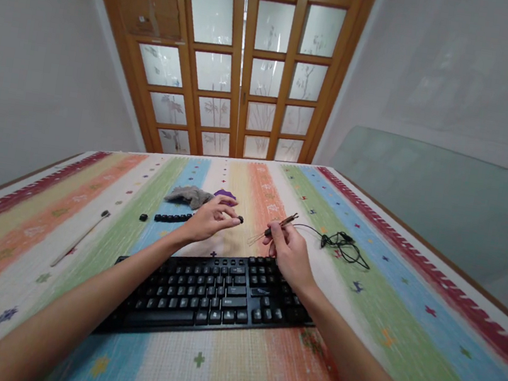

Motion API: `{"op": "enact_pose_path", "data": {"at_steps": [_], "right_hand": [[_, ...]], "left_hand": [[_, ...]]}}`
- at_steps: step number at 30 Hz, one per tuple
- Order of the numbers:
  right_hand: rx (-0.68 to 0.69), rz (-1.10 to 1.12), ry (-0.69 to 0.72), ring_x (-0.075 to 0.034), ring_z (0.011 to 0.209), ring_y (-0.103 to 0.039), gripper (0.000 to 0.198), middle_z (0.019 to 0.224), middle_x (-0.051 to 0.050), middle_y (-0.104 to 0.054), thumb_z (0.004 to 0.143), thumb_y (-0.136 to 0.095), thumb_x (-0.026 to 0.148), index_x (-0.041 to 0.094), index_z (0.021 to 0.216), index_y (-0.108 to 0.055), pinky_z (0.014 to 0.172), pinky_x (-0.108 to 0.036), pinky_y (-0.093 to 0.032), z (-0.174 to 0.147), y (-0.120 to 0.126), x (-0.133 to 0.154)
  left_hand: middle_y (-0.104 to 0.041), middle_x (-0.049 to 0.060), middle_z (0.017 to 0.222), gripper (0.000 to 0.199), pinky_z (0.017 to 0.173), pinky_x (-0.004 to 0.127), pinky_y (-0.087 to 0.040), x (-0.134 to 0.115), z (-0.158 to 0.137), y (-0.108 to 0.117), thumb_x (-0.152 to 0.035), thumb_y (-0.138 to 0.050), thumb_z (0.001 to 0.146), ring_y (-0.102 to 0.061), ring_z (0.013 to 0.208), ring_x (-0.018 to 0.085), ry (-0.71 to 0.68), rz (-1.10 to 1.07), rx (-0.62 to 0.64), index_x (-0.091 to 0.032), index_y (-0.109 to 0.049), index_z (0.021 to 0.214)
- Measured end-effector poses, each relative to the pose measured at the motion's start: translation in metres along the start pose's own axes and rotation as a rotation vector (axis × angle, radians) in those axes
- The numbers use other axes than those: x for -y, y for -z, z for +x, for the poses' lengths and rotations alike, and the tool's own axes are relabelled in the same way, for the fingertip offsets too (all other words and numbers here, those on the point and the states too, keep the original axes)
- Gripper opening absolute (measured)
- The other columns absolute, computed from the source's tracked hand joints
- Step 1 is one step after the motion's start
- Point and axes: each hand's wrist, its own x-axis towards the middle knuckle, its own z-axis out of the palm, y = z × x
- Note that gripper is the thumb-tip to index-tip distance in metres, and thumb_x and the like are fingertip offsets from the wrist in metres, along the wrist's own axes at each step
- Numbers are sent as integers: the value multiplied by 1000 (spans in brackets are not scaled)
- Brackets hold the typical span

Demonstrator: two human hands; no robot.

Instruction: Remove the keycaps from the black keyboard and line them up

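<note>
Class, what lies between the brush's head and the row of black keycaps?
A lone black keycap lies there on the striped tablecloth, as the head view shows.

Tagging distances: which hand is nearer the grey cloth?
Left. The left hand is just to the near right of the grey cloth; the right hand is farther off to its right.

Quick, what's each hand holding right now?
Left hand: closed, holding a black keycap at the fingertips.
Right hand: closed, holding a wire keycap puller.
</note>
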Motion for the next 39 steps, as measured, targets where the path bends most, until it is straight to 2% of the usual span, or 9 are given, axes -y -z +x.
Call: {"op": "enact_pose_path", "data": {"at_steps": [3,5,8,12,25,34,39], "right_hand": [[-5,-42,25,-16,53,-56,46,72,-7,-67,90,-48,62,18,83,-57,50,-27,-42,-1,-2,1],[7,-73,56,-17,57,-58,43,73,-8,-68,91,-49,59,18,83,-57,51,-27,-43,-3,-3,1],[20,-94,84,-18,60,-61,41,75,-8,-69,92,-50,56,17,88,-60,53,-27,-44,-5,-4,2],[24,-95,82,-18,62,-64,39,79,-9,-70,92,-50,54,17,90,-61,54,-28,-47,-7,-4,3],[44,-89,96,-17,62,-63,36,79,-8,-70,94,-50,50,17,95,-63,54,-27,-47,-10,-3,5],[54,-95,95,-18,62,-64,36,79,-8,-70,94,-50,50,17,94,-63,54,-27,-47,-9,-3,7],[52,-80,99,-18,62,-64,36,79,-8,-70,93,-51,50,17,93,-63,53,-27,-48,-10,-4,7]], "left_hand": [[-57,10,119,21,77,34,-58,18,9,5,-37,-65,87,-60,102,21,-20,113,-22,-17,-70,85],[-56,10,117,14,84,39,-57,29,14,8,-30,-65,86,-58,105,22,-62,255,-5,-17,-69,84],[-56,11,117,6,100,48,-48,42,18,10,-20,-64,85,-53,114,25,-138,472,59,-16,-67,82],[-54,12,122,6,101,50,-46,54,19,8,-18,-61,85,-51,115,27,-152,627,137,-16,-66,82],[-54,13,122,15,103,45,-43,76,19,4,-26,-57,86,-52,115,29,-30,668,150,-16,-68,91],[-55,14,122,19,101,45,-43,72,19,2,-27,-57,85,-52,114,30,-14,662,165,-15,-67,96],[-56,13,119,17,100,46,-43,70,20,1,-26,-56,85,-52,112,29,-15,655,179,-17,-67,93]]}}
